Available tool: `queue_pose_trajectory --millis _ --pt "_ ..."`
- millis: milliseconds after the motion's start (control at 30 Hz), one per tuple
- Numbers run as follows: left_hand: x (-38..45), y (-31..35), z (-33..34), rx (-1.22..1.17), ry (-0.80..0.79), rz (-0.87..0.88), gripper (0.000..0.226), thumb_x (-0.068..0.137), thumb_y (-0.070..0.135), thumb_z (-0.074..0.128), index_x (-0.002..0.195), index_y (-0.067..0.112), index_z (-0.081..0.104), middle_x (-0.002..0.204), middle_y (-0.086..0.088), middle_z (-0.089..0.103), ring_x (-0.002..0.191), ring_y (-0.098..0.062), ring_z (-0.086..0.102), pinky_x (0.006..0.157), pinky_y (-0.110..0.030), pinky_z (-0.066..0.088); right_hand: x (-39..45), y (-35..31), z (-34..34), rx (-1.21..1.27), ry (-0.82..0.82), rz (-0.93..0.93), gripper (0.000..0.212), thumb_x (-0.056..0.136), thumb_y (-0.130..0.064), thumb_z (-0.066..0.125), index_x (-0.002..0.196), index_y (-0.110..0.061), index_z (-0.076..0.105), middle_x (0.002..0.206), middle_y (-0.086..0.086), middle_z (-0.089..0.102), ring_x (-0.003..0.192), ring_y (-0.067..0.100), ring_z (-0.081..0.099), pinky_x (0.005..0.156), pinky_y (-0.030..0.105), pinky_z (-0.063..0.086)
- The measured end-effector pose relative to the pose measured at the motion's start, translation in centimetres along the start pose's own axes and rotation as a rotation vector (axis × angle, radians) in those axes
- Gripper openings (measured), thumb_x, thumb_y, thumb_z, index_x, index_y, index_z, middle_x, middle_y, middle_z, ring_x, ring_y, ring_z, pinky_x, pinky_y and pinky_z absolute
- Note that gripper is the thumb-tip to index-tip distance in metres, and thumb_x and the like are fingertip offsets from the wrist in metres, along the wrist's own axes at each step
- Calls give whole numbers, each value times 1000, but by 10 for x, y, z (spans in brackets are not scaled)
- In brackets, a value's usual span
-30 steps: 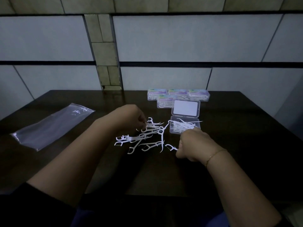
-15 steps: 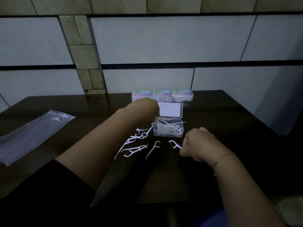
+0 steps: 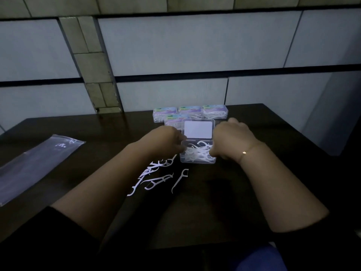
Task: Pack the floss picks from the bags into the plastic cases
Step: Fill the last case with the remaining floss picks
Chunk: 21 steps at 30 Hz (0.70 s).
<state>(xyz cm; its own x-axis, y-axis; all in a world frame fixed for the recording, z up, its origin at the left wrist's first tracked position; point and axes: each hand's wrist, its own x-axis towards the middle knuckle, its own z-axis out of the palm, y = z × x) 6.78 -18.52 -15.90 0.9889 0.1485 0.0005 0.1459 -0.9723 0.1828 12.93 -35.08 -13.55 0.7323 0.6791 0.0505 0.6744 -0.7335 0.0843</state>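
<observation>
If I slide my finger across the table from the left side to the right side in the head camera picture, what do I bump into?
Empty plastic bag → loose floss picks on the table → left hand → open case with picks inside → right hand.

You are seated in a dim, plain room that reads as a small packing station, not a home kitchen or lab. A dark wooden table stands against a wall of large pale panels divided by dark strips, with a tiled column between them.
</observation>
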Motion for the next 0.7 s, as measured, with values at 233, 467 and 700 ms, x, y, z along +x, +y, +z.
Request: queue_pose_trajectory --millis 233,467,700 --pt "-20 -2 9 15 4 -22 44 84 50 58 114 19 62 119 0 58 106 -20 57 86 -38 49 38 -28 2 -160 -49 -143 21 90 -30 56 103 -14 60 115 10 56 116 29 42 90 39 37" --pt "-33 7 22 95 -44 -141 87 82 67 49 145 12 25 155 -2 23 137 -24 30 107 -43 23 30 20 24 313 -110 298 31 95 -26 45 121 -15 59 123 8 53 117 27 44 99 45 42" --pt "-28 19 33 76 -65 -155 95 82 71 45 151 15 11 160 -3 4 144 -24 14 113 -48 13 0 15 45 477 -73 244 34 97 -17 36 121 -9 60 124 15 59 114 32 53 97 40 43"
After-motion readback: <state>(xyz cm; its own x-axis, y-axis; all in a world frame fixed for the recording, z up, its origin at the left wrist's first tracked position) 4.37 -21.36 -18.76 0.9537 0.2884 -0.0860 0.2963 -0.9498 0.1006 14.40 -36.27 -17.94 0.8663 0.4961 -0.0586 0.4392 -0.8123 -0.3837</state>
